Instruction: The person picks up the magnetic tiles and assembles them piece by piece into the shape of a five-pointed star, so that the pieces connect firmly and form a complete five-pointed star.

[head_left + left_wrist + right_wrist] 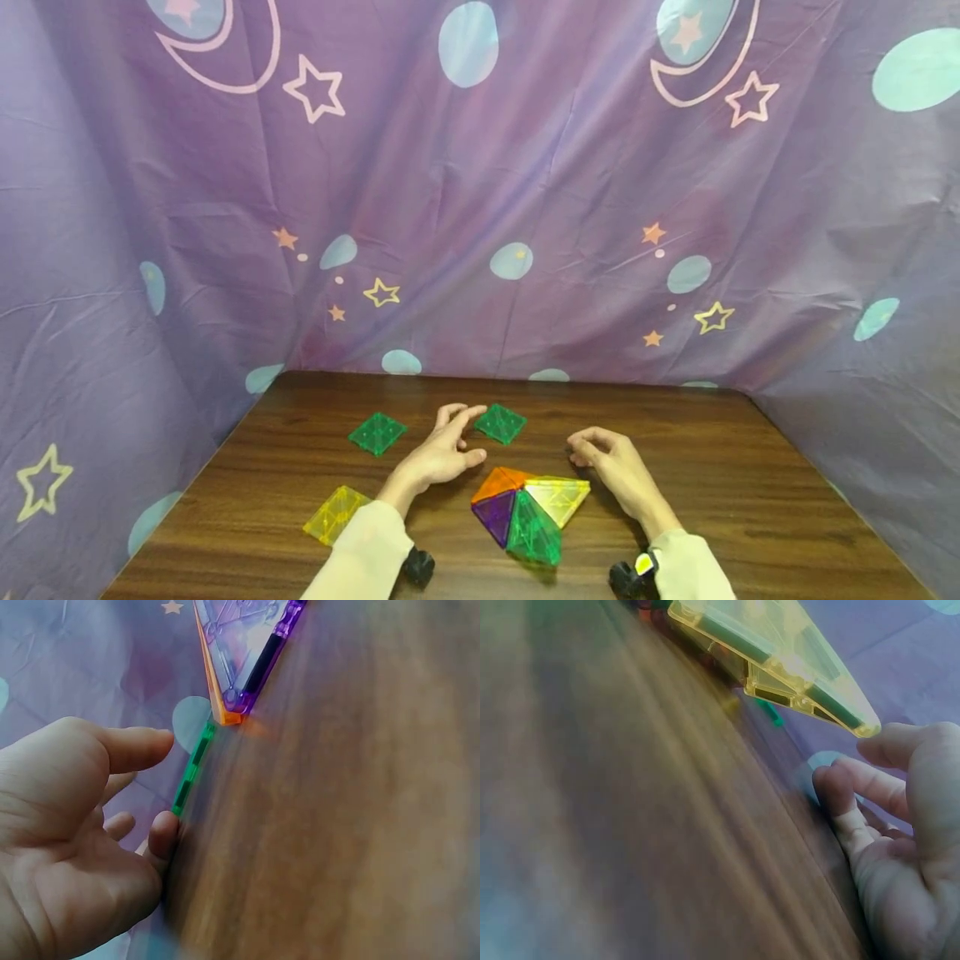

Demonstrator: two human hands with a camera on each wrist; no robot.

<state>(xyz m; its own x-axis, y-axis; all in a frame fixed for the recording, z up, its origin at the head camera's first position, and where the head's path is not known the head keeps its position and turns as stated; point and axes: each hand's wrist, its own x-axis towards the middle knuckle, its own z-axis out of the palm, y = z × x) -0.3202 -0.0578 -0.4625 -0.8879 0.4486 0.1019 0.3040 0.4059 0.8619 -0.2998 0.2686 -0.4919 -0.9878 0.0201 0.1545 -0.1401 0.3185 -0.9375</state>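
On the table, tilted magnetic tiles join in a raised shape: an orange tile, a purple triangle, a green tile and a yellow tile. Behind them my left hand spreads its fingers, the foremost close beside a flat green square tile; I cannot tell whether they touch. That hand holds nothing. To the right of the shape hovers my right hand, fingers loosely bent and nothing in them. One fingertip of it comes near the yellow tile's corner.
A second green square tile lies at the back left. Nearer the front, a yellow square tile is partly covered by my left sleeve. Patterned purple cloth encloses the brown wooden table behind and at both sides.
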